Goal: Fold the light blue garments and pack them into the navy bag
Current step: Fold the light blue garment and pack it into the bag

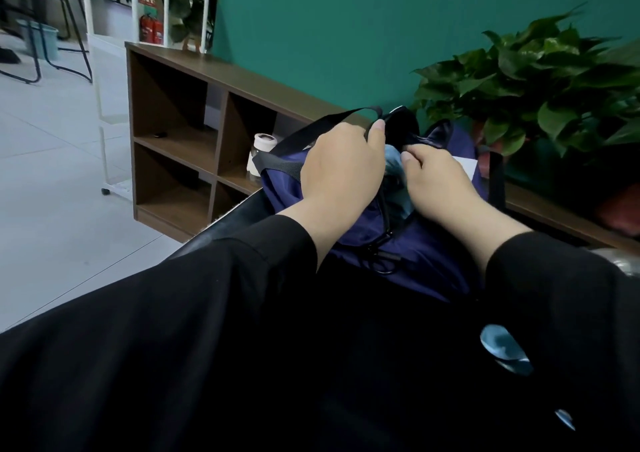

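Before teal wall, light blue garment sits in navy bag between both hands.

We see the bag before us, garment inside, shelf unit behind-left, plant behind-right.

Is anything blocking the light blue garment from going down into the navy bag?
Nothing visible: the light blue garment already sits in the navy fabric bag's open mouth, between the left hand and right hand.
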